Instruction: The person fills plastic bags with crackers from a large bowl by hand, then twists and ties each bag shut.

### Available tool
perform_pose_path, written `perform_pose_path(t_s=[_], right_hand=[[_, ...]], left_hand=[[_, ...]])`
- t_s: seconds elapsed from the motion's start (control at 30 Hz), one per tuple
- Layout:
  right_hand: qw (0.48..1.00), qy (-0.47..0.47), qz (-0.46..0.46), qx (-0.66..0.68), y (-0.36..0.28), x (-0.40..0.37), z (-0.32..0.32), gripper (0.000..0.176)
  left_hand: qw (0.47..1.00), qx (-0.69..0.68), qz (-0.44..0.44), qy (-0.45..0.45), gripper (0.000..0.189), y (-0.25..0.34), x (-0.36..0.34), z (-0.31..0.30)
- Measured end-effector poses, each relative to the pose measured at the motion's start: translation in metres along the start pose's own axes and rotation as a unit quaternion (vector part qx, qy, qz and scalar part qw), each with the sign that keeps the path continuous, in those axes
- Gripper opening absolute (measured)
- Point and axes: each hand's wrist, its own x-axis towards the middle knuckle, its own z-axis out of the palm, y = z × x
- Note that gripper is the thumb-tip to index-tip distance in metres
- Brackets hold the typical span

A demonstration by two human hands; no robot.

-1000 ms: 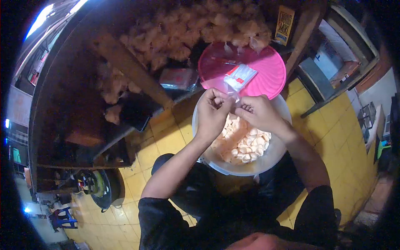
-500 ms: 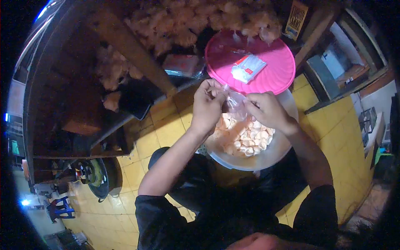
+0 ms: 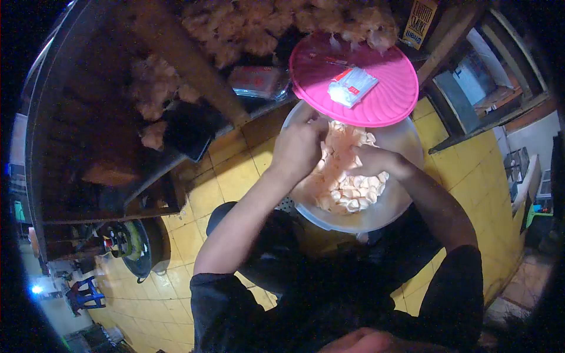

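Note:
A wide translucent tub (image 3: 406, 203) between my knees holds many pale, round, curled crackers (image 3: 356, 191). My left hand (image 3: 299, 147) is at the tub's left side with its fingers curled, closed on the clear plastic bag, which the hand mostly hides. Down among the crackers, my right hand (image 3: 379, 161) has its fingers bent around some of them, the fingertips partly hidden. A pink ridged lid (image 3: 388, 88) lies over the tub's far edge, just beyond both hands. On it rests a pack of clear plastic bags (image 3: 353, 87) with red print.
Wooden shelving (image 3: 200, 76) at the upper left carries many bagged orange-pink goods (image 3: 247, 35) and a flat plastic pack (image 3: 257, 81). A yellow-labelled box (image 3: 421, 23) stands at the back. Yellow floor tiles (image 3: 218, 182) surround the tub; a dark pan (image 3: 144, 250) sits left.
Both hands were together over the tub, spreading a clear bag. Now they are apart: my right hand has dropped into the crackers, and my left has shifted slightly lower.

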Motion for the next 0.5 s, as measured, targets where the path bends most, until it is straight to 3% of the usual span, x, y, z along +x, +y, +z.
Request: perform_pose_path(t_s=[0.03,0.1,0.17,0.23,0.27,0.33,0.5], right_hand=[[1.000,0.001,0.002,-0.001,0.002,-0.001,0.007,0.085],[0.972,-0.178,0.142,-0.063,0.002,-0.010,0.021,0.109],[0.952,-0.279,0.122,0.030,-0.022,-0.008,0.035,0.114],[0.986,-0.168,0.008,-0.010,-0.043,-0.015,0.057,0.098],[0.986,-0.168,0.007,-0.011,-0.052,-0.016,0.067,0.098],[0.989,-0.122,-0.083,-0.013,-0.069,-0.014,0.078,0.033],[0.993,-0.065,-0.102,0.015,-0.086,-0.020,0.052,0.025]], left_hand=[[1.000,-0.002,0.002,0.001,0.024,-0.003,0.001,-0.003],[0.997,-0.033,-0.038,-0.060,0.017,-0.007,0.004,-0.007],[0.997,-0.029,-0.037,-0.056,0.016,-0.013,0.005,-0.003],[0.995,-0.048,0.010,-0.082,0.015,-0.020,0.004,0.001],[0.996,-0.048,0.009,-0.080,0.015,-0.023,0.002,0.006],[0.994,-0.073,0.027,-0.074,0.017,-0.026,0.002,0.014],[0.998,-0.048,0.027,-0.037,0.019,-0.028,0.002,0.019]])
